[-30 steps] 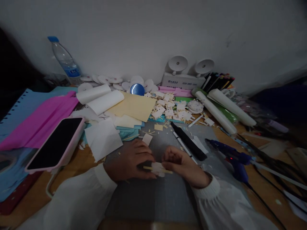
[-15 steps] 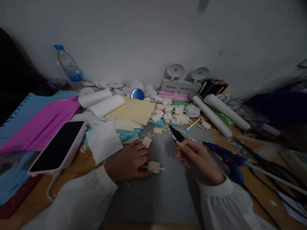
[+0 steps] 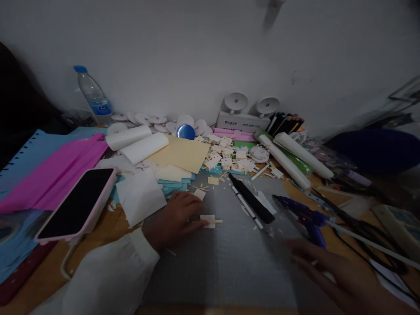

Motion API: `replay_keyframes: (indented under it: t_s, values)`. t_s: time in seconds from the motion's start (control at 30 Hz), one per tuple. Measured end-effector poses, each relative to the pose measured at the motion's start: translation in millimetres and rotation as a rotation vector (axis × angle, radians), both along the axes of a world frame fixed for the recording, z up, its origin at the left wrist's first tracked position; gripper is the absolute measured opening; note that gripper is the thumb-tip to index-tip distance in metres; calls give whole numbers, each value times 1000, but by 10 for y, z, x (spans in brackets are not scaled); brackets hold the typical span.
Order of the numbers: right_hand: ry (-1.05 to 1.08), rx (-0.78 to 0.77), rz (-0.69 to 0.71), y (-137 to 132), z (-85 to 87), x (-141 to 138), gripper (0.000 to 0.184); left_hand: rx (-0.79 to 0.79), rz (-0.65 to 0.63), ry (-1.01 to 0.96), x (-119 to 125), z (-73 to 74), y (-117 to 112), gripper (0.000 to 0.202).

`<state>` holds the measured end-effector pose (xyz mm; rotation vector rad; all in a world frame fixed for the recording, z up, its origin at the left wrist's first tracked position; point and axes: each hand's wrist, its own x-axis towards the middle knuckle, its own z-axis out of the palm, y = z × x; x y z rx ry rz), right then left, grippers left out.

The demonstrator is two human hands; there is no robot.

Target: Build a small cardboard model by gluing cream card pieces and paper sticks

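Observation:
My left hand (image 3: 175, 216) rests on the grey cutting mat (image 3: 229, 267), fingers stretched flat, with the fingertips pressing on a small cream paper piece with a thin stick (image 3: 209, 221). My right hand (image 3: 331, 273) hovers low at the right front, blurred by motion, fingers spread and empty, just in front of the blue glue gun (image 3: 305, 216). A black pen-like tool (image 3: 251, 199) lies on the mat between the two hands.
A phone in a pink case (image 3: 77, 203) lies at the left on pink and blue sheets. Rolled white paper (image 3: 139, 142), a yellow sheet, a water bottle (image 3: 93, 96), a heap of cream cut pieces (image 3: 229, 155), white rolls (image 3: 295, 157) and markers crowd the back. Cables run along the right.
My right hand left the paper piece, reached the black tool, then pulled back to the right front near the glue gun. The left hand stays on the paper piece.

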<state>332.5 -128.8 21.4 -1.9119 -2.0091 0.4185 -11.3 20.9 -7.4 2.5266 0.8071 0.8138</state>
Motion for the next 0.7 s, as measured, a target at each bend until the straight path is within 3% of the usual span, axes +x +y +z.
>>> replay_keyframes:
  t_s: [0.1, 0.2, 0.27, 0.4, 0.53, 0.7]
  values:
    - [-99, -30, 96, 266, 46, -141, 25, -184, 140, -345, -30, 44, -7, 31]
    - [-286, 116, 100, 599, 51, -340, 24, -367, 302, -612, -61, 71, 43, 41]
    - [-397, 165, 65, 787, -20, -445, 24, -469, 378, -743, -75, 72, 95, 42]
    - [-448, 73, 67, 1034, -212, -542, 25, -713, 438, -980, -76, 65, 169, 28]
    - [-426, 53, 53, 1066, -235, -523, 25, -817, 456, -1086, -62, 73, 192, 25]
    - [-429, 74, -142, 875, -34, -477, 24, -875, 454, -1166, -65, 104, 212, 21]
